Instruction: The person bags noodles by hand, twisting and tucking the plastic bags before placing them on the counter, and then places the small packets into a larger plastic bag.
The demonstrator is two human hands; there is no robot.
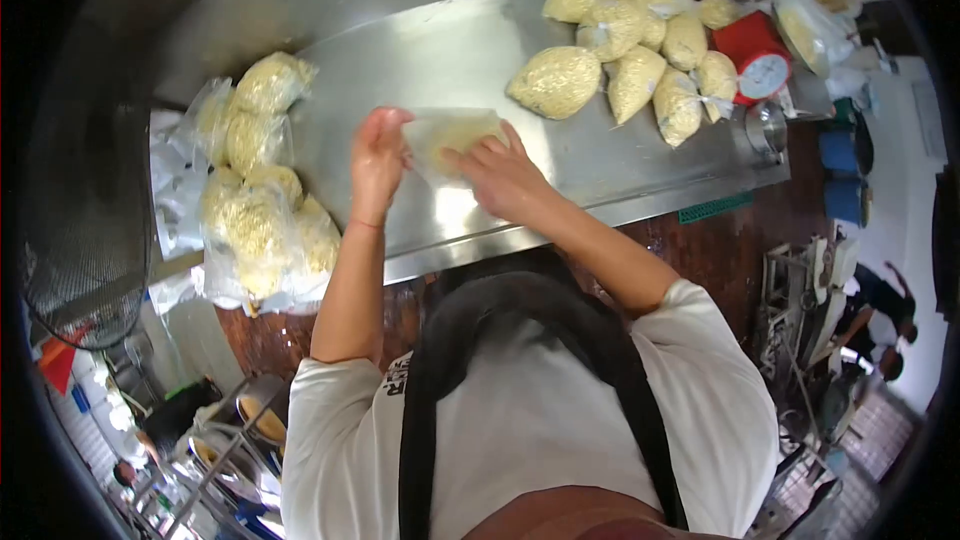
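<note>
A clear plastic bag (pixel 430 130) is stretched between my two hands, above the metal table. It looks nearly flat, with a pale yellowish patch showing near its right side. My left hand (pixel 378 162) pinches the bag's left edge, thumb and fingers closed together. On the other side, my right hand (pixel 503 178) grips the bag with curled fingers, some of them lying across the plastic. Slight blur hides the exact fingertip contact. Nearest my right hand lies a filled bag of pale yellow shredded food (pixel 556 82), on its side.
Several more filled bags (pixel 612 28) cluster at the back right, beside a red dial scale (pixel 750 55) and a metal bowl (pixel 766 130). Filled bags (pixel 262 225) are heaped at the left end. The metal table (pixel 400 60) has a raised front rim. Other people (pixel 880 305) stand farther off.
</note>
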